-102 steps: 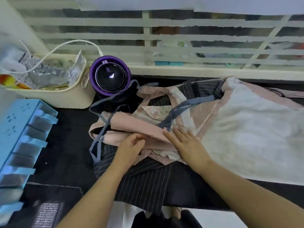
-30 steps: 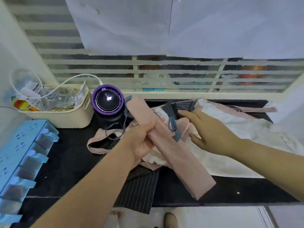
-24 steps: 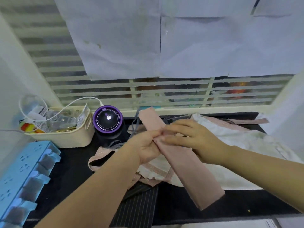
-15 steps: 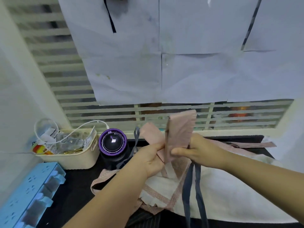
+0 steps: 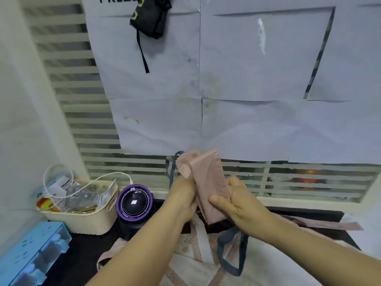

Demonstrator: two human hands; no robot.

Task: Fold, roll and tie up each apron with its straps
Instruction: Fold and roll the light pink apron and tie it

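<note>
Whereas 1.0 s ago the pink apron [image 5: 210, 182] hung as 1 long strip from the left hand [image 5: 182, 198] alone, it is now doubled over and raised off the counter.

Left of the purple round device [image 5: 134, 202]: blue rack [image 5: 35, 256], then cream basket [image 5: 82, 222].

Right of the device:
- Left hand grips the strip's left edge.
- Apron stands upright between both hands, higher than the device.
- Right hand [image 5: 237, 203] is further right, thumb on the front, fingers wrapped behind.
- Grey straps [image 5: 228, 252] hang below the right hand, with 1 loop behind the left hand.
- They dangle over the pile of other aprons [image 5: 268, 265], right of the device and nearer the camera.

Judgement: folding looks done, rolling comes next, and the straps are free for tying.
</note>
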